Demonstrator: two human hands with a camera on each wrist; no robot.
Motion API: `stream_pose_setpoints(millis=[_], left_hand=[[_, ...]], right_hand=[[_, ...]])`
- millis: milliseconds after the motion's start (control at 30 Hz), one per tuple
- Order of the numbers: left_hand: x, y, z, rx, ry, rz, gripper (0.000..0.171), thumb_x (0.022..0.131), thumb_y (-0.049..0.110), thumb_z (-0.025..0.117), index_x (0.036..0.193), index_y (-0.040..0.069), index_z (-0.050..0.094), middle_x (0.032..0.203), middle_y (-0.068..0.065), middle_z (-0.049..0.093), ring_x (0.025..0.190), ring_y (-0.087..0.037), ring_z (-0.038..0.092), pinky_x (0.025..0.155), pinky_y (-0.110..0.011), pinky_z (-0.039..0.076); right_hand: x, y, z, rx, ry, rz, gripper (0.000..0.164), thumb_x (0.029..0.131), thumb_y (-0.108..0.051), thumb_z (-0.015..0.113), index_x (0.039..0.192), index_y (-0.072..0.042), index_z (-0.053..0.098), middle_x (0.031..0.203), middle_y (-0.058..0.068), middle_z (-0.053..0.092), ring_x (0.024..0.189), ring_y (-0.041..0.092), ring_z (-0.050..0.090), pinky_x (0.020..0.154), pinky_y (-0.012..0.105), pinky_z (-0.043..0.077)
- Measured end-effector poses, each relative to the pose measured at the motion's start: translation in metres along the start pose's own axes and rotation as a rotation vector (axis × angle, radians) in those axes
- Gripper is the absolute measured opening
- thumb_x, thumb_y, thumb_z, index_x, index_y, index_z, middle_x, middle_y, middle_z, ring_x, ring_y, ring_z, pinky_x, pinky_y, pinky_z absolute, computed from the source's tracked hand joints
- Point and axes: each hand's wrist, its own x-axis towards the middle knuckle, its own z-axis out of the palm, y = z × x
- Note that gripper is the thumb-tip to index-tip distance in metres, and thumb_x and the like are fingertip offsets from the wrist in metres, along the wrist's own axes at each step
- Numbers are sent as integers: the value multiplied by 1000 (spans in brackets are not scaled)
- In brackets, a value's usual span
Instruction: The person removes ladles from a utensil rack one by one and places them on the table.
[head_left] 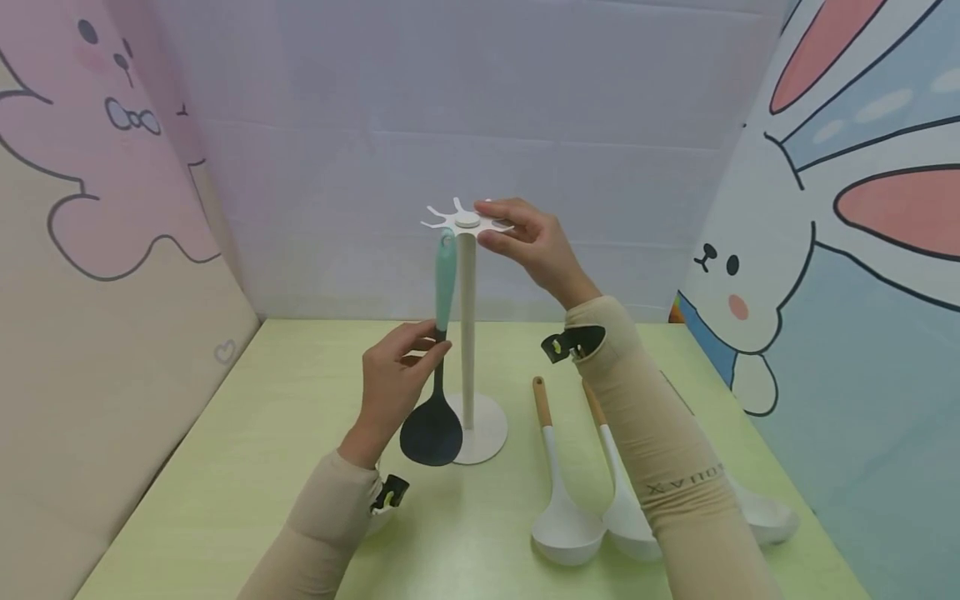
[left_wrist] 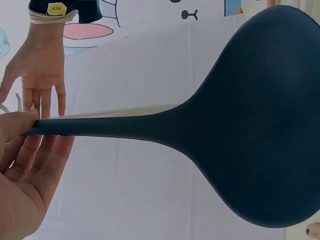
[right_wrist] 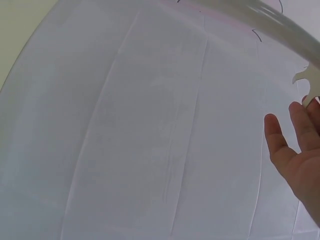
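My left hand [head_left: 393,371] pinches a spatula [head_left: 432,429] at its dark neck, just below the mint-green handle. The spatula hangs upright with its broad black head down; the left wrist view shows that head [left_wrist: 260,120] large. Its handle top overlaps a hook of the white utensil rack [head_left: 468,333] in the head view. At the rack's top, my right hand [head_left: 528,237] holds the hook ring between thumb and fingers. A hook [right_wrist: 312,82] shows beside the right fingertips in the right wrist view.
Right of the rack's round base lie a white ladle with a wooden handle [head_left: 566,529] and a second similar ladle [head_left: 626,517]. Another white utensil [head_left: 768,517] is partly behind my right sleeve. A white piece [head_left: 380,522] peeks out by my left cuff. Printed cloth walls surround the table [head_left: 300,358].
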Motion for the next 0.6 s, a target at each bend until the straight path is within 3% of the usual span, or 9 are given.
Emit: stream_pose_setpoints(millis=[400,600], left_hand=[[5,2,-28,62,-9,35,27,80,-7,77,107,-5,73,95,-15,72,80,-31,72,67,-15,54],[9,-2,-51,141,-2,17,29,81,-7,76,110,-5,73,96,-14,73,82,-19,71,68,-12,52]], right_hand=[[1,-3,7,4,46,26,42,89,6,63,130,12,57,131,28,54,109,20,59,94,38,52],[2,-3,11,-11,82,18,40,88,9,65,127,13,59,128,29,55,107,23,59,92,36,53]])
